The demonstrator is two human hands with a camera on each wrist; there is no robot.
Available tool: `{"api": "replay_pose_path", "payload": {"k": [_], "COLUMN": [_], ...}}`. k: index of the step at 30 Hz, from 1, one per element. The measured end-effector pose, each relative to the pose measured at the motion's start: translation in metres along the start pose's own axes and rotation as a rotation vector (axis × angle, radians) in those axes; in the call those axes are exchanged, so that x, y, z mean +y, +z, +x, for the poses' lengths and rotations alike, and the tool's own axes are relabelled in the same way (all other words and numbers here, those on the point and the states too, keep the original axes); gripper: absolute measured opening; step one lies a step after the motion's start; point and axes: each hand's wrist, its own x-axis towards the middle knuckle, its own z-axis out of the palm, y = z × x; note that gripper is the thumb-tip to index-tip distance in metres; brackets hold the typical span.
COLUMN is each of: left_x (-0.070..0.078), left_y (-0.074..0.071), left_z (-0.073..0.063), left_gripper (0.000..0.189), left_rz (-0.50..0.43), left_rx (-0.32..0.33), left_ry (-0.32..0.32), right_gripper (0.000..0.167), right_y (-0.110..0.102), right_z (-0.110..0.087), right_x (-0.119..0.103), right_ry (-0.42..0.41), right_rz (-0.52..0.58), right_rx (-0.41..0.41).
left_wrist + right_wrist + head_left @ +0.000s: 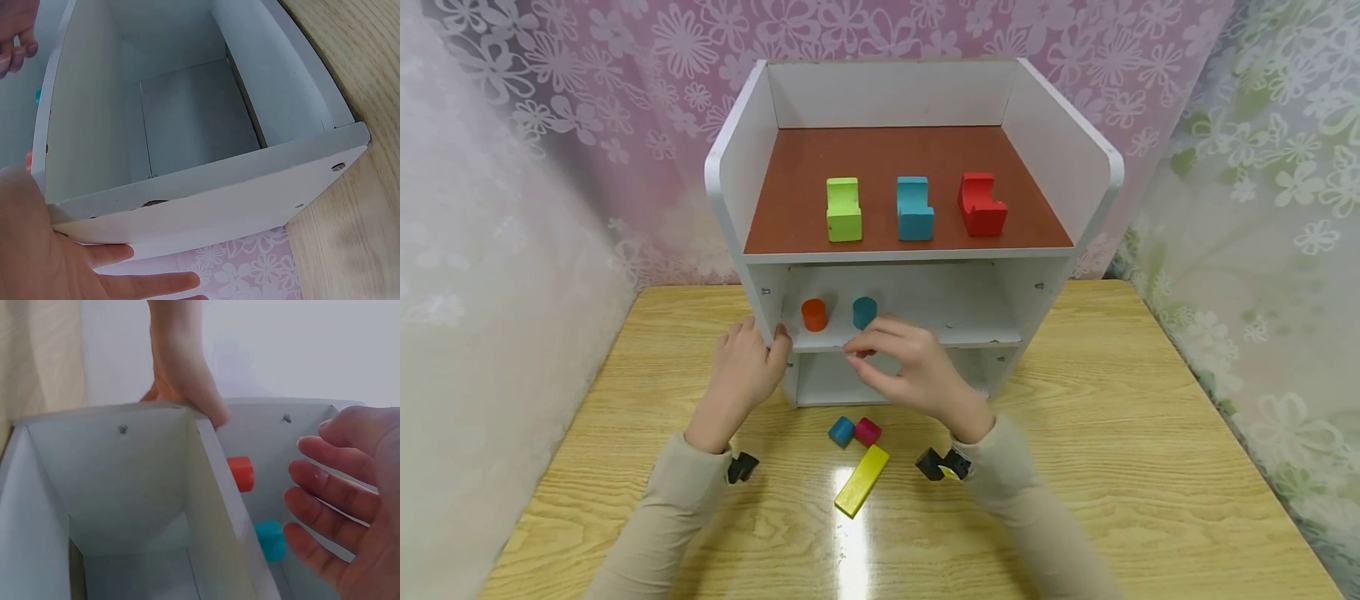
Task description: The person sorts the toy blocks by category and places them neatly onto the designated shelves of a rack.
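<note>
My left hand (747, 364) holds the left side panel of a white shelf unit (887, 257), thumb at its front edge and fingers along the outside. In the left wrist view, those fingers (150, 284) stretch out past the panel. My right hand (917, 367) hovers before the middle shelf, its loosely bent fingers holding nothing. Just behind it stands a teal cylinder (864, 312), also seen beside the fingers in the right wrist view. Left of this is an orange cylinder (814, 315), upright on the same shelf.
On the brown top stand a green block (844, 210), a blue block (914, 208) and a red block (981, 205), all notched. Before the unit, a blue cylinder (842, 432), a crimson cylinder (867, 431) and a yellow bar (862, 481) lie on the wooden table (1150, 467).
</note>
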Motion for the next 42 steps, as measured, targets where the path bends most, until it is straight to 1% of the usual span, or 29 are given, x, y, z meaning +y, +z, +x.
{"api": "replay_pose_path", "payload": {"k": [6, 10, 13, 17, 21, 26, 29, 31, 34, 37, 40, 42], "left_x": [-0.001, -0.001, -0.001, -0.001, 0.000, -0.001, -0.002, -0.003, -0.003, -0.002, 0.000, 0.001], "left_y": [0.000, 0.000, 0.000, 0.000, -0.001, 0.000, 0.000, 0.000, 0.000, 0.000, -0.001, -0.001], "left_z": [0.000, 0.000, 0.000, 0.000, 0.000, -0.001, -0.001, 0.000, 0.000, 0.000, -0.001, -0.002], "left_gripper": [0.049, 0.047, 0.046, 0.046, 0.047, 0.045, 0.045, 0.046, 0.046, 0.047, 0.047, 0.046], "left_rz": [-0.001, -0.004, -0.004, -0.007, -0.006, 0.003, 0.005, 0.004, 0.005, -0.001, -0.011, -0.014], "left_rx": [0.003, 0.001, 0.001, 0.004, 0.006, 0.023, 0.030, 0.032, 0.034, 0.030, 0.022, 0.018], "left_ry": [0.000, 0.000, 0.000, 0.001, 0.001, 0.013, 0.015, 0.014, 0.013, 0.014, 0.014, 0.015], "right_gripper": [0.012, 0.015, 0.013, 0.010, 0.009, 0.010, 0.010, 0.010, 0.012, 0.016, 0.020, 0.022], "right_y": [0.009, 0.014, 0.017, 0.019, 0.021, 0.027, 0.031, 0.034, 0.036, 0.039, 0.042, 0.043], "right_z": [-0.008, -0.015, -0.019, -0.024, -0.030, -0.043, -0.051, -0.056, -0.063, -0.068, -0.072, -0.074], "right_x": [-0.001, 0.000, 0.002, 0.003, 0.004, 0.010, 0.016, 0.019, 0.023, 0.026, 0.027, 0.027], "right_ry": [-0.018, 0.009, 0.022, 0.009, 0.011, 0.047, 0.094, 0.148, 0.253, 0.332, 0.384, 0.407], "right_rz": [0.024, 0.019, -0.003, -0.027, 0.006, 0.013, 0.001, -0.022, -0.093, -0.172, -0.223, -0.254], "right_rx": [-0.036, -0.063, -0.079, -0.096, -0.122, -0.164, -0.200, -0.240, -0.330, -0.431, -0.498, -0.521]}}
